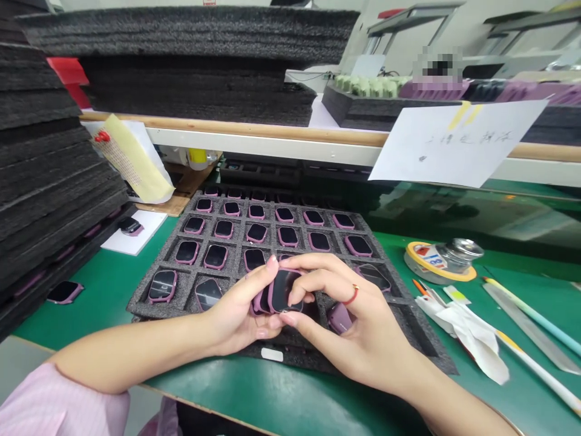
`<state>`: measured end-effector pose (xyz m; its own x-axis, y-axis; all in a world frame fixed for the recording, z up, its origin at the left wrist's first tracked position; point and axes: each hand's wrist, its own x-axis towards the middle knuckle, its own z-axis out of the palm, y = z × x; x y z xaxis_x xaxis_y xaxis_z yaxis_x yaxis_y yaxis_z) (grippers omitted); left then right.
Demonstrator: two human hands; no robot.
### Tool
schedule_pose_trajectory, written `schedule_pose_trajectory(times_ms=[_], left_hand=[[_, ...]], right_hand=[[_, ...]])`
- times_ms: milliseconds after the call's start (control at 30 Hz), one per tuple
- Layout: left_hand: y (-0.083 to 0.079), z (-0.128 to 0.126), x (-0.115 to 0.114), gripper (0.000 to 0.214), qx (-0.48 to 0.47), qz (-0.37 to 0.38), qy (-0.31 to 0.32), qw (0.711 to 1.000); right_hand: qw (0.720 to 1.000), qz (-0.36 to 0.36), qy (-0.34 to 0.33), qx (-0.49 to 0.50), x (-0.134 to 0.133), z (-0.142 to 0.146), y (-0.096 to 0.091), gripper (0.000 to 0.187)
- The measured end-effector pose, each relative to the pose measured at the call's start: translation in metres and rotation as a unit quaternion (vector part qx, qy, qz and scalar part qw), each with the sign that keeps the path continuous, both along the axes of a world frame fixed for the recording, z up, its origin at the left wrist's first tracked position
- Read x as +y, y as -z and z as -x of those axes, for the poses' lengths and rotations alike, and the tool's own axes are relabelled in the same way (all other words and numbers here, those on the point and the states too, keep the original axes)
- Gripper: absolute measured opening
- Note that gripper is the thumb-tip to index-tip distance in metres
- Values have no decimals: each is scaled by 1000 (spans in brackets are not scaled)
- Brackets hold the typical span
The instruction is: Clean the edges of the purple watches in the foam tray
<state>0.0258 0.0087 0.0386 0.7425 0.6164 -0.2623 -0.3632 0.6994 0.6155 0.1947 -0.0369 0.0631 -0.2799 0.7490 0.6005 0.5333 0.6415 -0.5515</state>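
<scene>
Over the near edge of a dark foam tray (pixel 179 242) both my hands meet on one pink watch body with a black screen (pixel 282 290). My left hand (pixel 238 312) is closed round its left side, with a second pink body pressed against it. My right hand (pixel 345 315), wearing a red ring, pinches the watch's right edge with thumb and forefinger. Another pink watch body (pixel 338 316) lies under my right palm. The tray holds several more pink watch bodies (pixel 256 233), one in each pocket.
Tall stacks of black foam sheets (pixel 40 157) stand on the left and on the shelf above. Loose watch bodies (pixel 64 292) lie at the left. A tape roll with a metal weight (pixel 442 257), a steel ruler (pixel 526 327), pens and crumpled white paper (pixel 472 339) lie on the green mat at the right.
</scene>
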Motion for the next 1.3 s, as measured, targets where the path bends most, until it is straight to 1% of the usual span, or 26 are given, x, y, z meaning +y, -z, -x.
schedule_pose_trajectory(times_ms=[100, 167, 233, 333, 367, 433, 467, 567, 600, 633, 767, 833, 933, 967, 1067, 1133, 1200, 1300], left_hand=[[1, 0, 0, 44, -31, 12, 0, 999], [1, 1, 0, 39, -43, 20, 6, 999], [0, 1, 0, 37, -46, 22, 10, 999], [-1, 2, 0, 39, -45, 27, 9, 999], [-2, 1, 0, 40, -45, 29, 12, 998], [-4, 1, 1, 41, -49, 34, 14, 998], [-5, 1, 1, 42, -50, 35, 14, 998], [-5, 0, 0, 44, -52, 24, 12, 998], [-4, 0, 0, 44, -48, 19, 11, 999], [-4, 1, 0, 44, -42, 14, 13, 999], [-2, 1, 0, 40, -21, 10, 17, 1000], [-1, 0, 0, 40, -24, 10, 13, 1000], [-2, -1, 0, 37, -23, 15, 8, 1000], [-2, -1, 0, 36, -22, 17, 7, 1000], [-3, 0, 0, 36, -21, 21, 9, 1000], [-3, 0, 0, 40, -20, 27, 12, 999], [-4, 0, 0, 44, -18, 36, 13, 999], [-5, -1, 0, 48, -17, 43, 17, 999]], right_hand=[[1000, -13, 7, 19, 2, 1, 0, 7], [999, -24, 22, 43, 3, 1, 0, 8], [994, -38, 48, 93, 3, -1, 0, 12], [977, -60, 77, 190, 1, -5, 0, 18], [974, -58, 75, 207, 0, -7, 1, 19], [978, -32, 48, 198, 0, -10, 5, 16], [984, -11, 29, 177, 0, -11, 7, 20], [994, 46, -18, 101, 3, -11, 13, 55], [995, 52, -25, 82, 3, -11, 15, 61], [996, 53, -31, 67, 4, -10, 16, 61], [996, 54, -49, 54, 3, -7, 16, 47], [992, 83, -49, 75, 1, -6, 16, 40], [981, 139, -49, 128, 2, -5, 16, 24], [978, 150, -47, 138, 2, -6, 16, 21], [974, 163, -27, 153, 4, -8, 16, 26], [970, 161, -8, 181, 5, -11, 15, 27], [965, 148, 13, 216, 5, -14, 12, 25], [965, 102, 45, 238, 3, -18, 6, 25]])
